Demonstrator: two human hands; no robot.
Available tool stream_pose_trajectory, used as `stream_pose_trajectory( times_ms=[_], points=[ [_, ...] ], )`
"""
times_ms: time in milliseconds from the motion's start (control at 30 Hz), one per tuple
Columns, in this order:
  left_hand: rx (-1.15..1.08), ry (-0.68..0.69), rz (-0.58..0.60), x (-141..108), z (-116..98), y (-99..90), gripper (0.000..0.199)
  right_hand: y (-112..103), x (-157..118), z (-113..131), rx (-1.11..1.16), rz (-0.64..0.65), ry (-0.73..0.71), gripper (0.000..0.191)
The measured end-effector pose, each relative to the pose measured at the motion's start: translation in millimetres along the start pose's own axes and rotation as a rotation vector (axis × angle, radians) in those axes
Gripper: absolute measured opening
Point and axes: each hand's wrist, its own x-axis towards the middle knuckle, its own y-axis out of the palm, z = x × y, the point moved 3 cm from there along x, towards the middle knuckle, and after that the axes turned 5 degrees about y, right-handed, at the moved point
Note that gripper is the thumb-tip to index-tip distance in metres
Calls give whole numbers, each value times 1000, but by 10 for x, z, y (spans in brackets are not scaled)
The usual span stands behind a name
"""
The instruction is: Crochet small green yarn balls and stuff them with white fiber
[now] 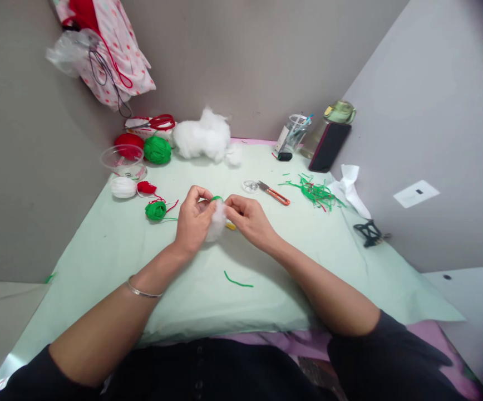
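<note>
Two black sleeves (385, 356); left hand (193, 221), right hand (250, 221) pinching one fluff tuft (215, 227); two green yarn balls (157, 151) beyond.

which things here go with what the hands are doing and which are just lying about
Likely part of the work:
- white tuft in the left hand, right hand at its edge
- green piece atop it
- big fluff pile

Probably just lying about:
- phone
- bottle
- black clip
- crumpled white tissue
</note>
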Motion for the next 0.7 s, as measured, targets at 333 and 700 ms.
stream_pose_trajectory(
  times_ms=[333,700],
  points=[
    [-156,-102,86,-2,-48,27,30,-62,97,-156,235,-83,63,16],
    [-60,-102,18,46,30,-28,27,-16,16,-88,-64,-85,-77,8]
  ],
)
